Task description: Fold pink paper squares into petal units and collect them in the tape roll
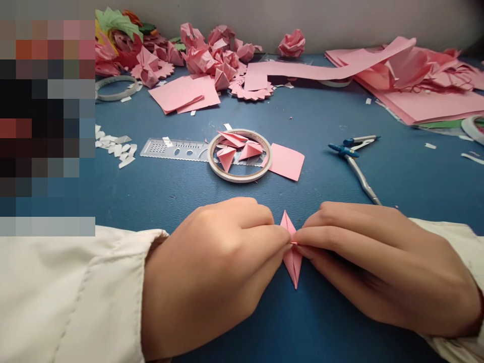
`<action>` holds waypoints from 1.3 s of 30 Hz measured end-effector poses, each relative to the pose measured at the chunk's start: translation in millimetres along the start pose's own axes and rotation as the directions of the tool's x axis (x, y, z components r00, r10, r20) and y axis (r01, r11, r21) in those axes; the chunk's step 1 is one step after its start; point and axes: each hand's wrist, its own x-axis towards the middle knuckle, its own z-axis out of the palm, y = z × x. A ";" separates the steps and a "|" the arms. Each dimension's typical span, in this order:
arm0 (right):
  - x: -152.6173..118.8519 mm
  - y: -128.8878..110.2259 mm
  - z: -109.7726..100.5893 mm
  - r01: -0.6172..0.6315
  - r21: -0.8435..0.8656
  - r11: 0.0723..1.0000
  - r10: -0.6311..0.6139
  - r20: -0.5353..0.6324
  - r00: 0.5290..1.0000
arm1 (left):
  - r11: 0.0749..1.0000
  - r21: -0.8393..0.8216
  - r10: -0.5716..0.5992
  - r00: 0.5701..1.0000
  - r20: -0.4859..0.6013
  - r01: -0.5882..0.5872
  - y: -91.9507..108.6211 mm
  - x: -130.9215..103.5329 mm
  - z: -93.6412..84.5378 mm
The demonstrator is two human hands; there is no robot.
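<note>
A small folded pink paper piece [292, 262], pointed at both ends, lies on the blue table [170, 191] near its front edge. My left hand [212, 267] and my right hand [378, 262] meet over its middle, fingertips pinching it from either side. Both wrists wear cream sleeves. Beyond the hands, a roll of tape [239, 155] lies flat with three folded pink pieces [237, 146] inside its ring, and a pink paper square [286, 161] lies beside it.
A clear plastic ruler [172, 149] lies left of the tape roll, a blue compass [353, 156] to the right. White paper scraps [115, 146] sit at left. Pink folded flowers [212, 55] and pink sheets [427, 96] crowd the table's back.
</note>
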 end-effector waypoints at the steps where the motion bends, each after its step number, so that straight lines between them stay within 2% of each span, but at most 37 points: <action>1: -0.4 -0.1 0.2 -0.003 0.002 1.000 0.003 -0.002 1.000 | 1.000 0.011 0.004 1.000 -0.001 -0.004 0.0 1.0 -0.3; 11: 0.9 0.2 1.1 -0.014 0.003 1.000 0.014 0.016 1.000 | 0.999 0.050 0.010 1.000 -0.002 -0.010 -2.7 -3.4 2.8; 15: -0.1 1.7 -0.4 0.000 0.012 1.000 -0.001 0.032 0.999 | 0.992 0.121 -0.019 1.000 0.019 0.017 3.7 -4.6 6.0; 19: 0.1 1.5 0.9 -0.019 0.036 0.999 0.018 0.017 1.000 | 0.985 0.172 -0.005 1.000 0.026 0.000 11.1 -8.2 11.1; 22: -3.1 0.8 2.9 -0.042 0.033 0.999 0.042 0.006 0.999 | 0.981 0.195 0.016 0.999 0.036 -0.023 13.7 -13.5 8.0; 29: -24.6 -0.7 7.1 -0.072 -0.025 0.997 0.072 0.000 0.997 | 0.977 0.157 0.117 0.976 0.184 -0.147 11.2 -20.2 -4.3; 30: -25.3 -0.4 7.1 -0.071 -0.020 0.997 0.071 0.001 0.997 | 0.972 0.169 0.135 0.978 0.156 -0.161 11.3 -20.0 -4.0; 35: -12.2 3.0 3.9 -0.045 0.033 0.998 0.044 0.014 0.999 | 0.929 0.288 0.192 0.969 0.159 -0.231 16.5 -20.8 6.8; 36: -8.3 3.4 3.2 -0.028 0.051 0.998 0.027 0.019 0.999 | 0.920 0.316 0.204 0.971 0.122 -0.233 17.8 -22.5 10.9; 37: -4.9 3.5 2.5 -0.008 0.065 0.998 0.007 0.026 1.000 | 0.921 0.345 0.180 0.983 0.029 -0.179 19.0 -24.9 15.5; 38: -2.1 3.3 1.9 0.012 0.071 0.997 -0.014 0.029 0.999 | 0.919 0.347 0.197 0.980 0.007 -0.187 20.3 -27.7 20.1; 39: -0.1 2.8 1.5 0.028 0.066 0.997 -0.030 0.029 0.999 | 0.925 0.351 0.166 0.986 -0.028 -0.146 21.7 -30.7 24.5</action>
